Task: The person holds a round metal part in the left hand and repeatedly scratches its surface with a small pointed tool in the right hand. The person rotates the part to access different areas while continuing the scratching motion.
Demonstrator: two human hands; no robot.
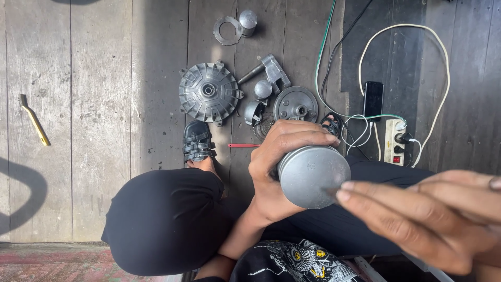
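My left hand (279, 162) grips a round grey metal cylinder (313, 176), its flat end facing up at me. My right hand (428, 219) comes in from the right, close to the camera, with fingers stretched out; its fingertips touch the cylinder's right edge and it holds nothing. Both hands are raised above my knees in black trousers.
On the wooden floor lie a finned round metal hub (209, 93), a round cover plate (296, 104), a flat ring (227, 30), a small cylinder (248, 22), a hammer-like tool (266, 70), a red pen (242, 145). A wire brush (32, 117) lies left. Phone (372, 100), power strip (395, 141) and cables right.
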